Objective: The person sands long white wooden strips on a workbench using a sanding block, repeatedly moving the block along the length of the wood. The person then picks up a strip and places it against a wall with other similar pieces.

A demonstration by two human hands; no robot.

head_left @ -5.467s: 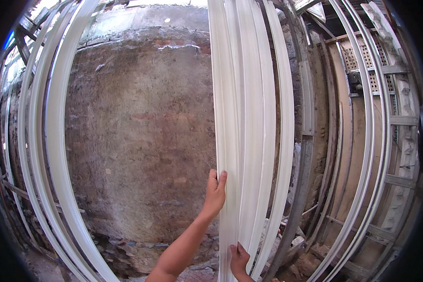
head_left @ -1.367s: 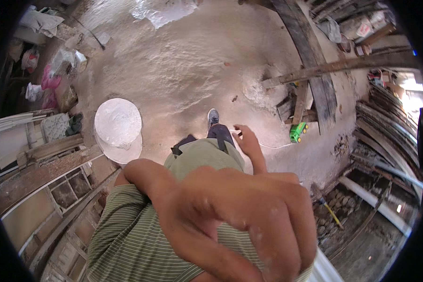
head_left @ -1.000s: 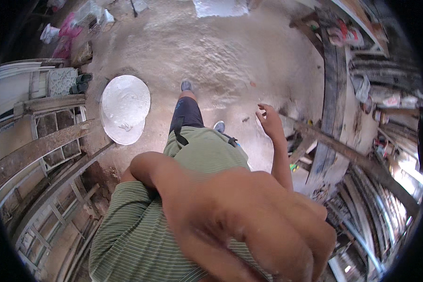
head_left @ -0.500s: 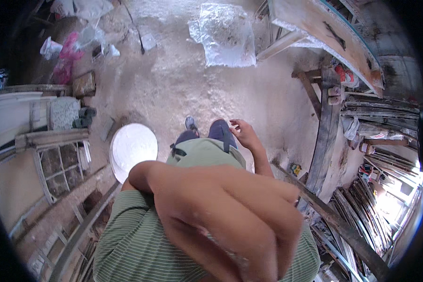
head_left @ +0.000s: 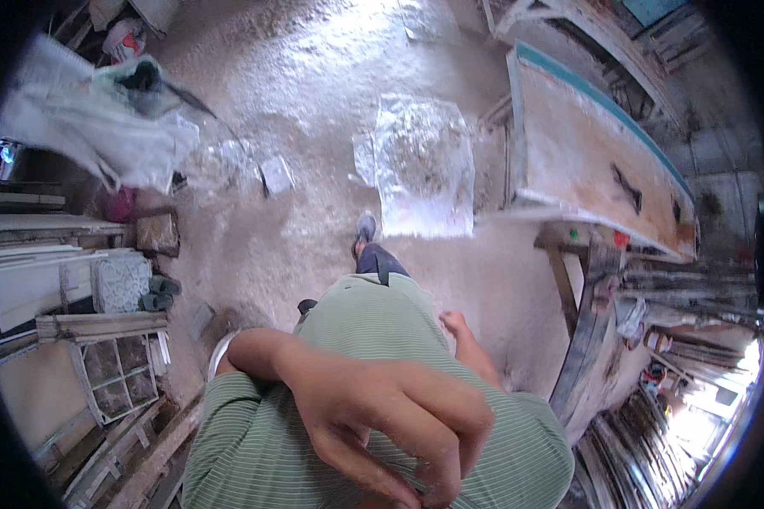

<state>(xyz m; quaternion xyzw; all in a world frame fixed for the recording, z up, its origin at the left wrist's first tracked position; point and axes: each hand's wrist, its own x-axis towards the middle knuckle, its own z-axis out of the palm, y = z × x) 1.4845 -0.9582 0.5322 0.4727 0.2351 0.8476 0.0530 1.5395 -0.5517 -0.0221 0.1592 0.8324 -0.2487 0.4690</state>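
My left hand (head_left: 390,407) is raised close in front of my chest, large in the view. Its fingers are bent and drawn together towards the front of my green striped shirt (head_left: 399,322). The fingertips reach the lower edge, so whatever they hold, if anything, is hidden. At my right side hangs my right hand (head_left: 454,322), small and beside the shirt. Its fingers are too small and foreshortened to read. One dark shoe (head_left: 365,227) shows ahead of my body on the dusty floor.
A plastic sheet (head_left: 424,165) lies on the floor ahead. A wooden table-like panel with a blue edge (head_left: 602,153) stands at the right, near a dark beam (head_left: 587,331). Stacked strips (head_left: 653,458) lie lower right. White sacking (head_left: 93,119) hangs far left, above a window frame (head_left: 119,373).
The surroundings have slid down the view as I moved forward; the plastic sheet is nearer. The white round thing at left is almost hidden. My left hand stays bent at my chest.
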